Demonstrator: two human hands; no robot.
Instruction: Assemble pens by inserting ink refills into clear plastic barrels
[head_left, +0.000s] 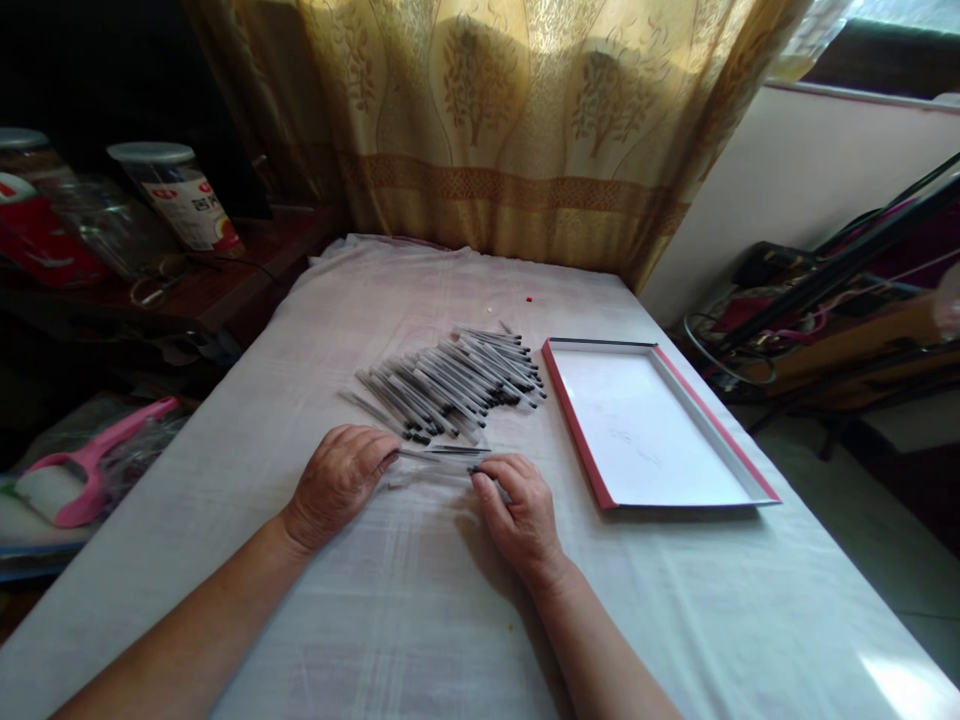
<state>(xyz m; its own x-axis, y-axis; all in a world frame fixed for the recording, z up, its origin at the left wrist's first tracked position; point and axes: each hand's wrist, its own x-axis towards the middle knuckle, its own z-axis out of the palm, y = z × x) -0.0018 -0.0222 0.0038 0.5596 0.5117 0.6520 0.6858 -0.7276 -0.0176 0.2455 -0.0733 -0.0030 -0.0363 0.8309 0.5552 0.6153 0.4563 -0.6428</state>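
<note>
My left hand (343, 482) is closed in a pinch on one end of a slim pen (420, 456), whose grey-and-clear length is smeared by motion. At its other, dark end, the thumb and fingers of my right hand (519, 508) are closed too. Whether the pen is one piece or two parts cannot be made out. Just beyond it, a few thin dark sticks (459, 449) lie on the cloth. Farther back spreads a heap of clear pens (450, 380) with black ends, mostly pointing toward the lower right.
Right of the heap lies a shallow box (574, 430) with pink sides and a white inside. A pale cloth covers the table (375, 630). A tiny red piece (529, 299) lies at the back. Jars (187, 200) stand on a dark cabinet at left, above a pink-handled item (97, 460).
</note>
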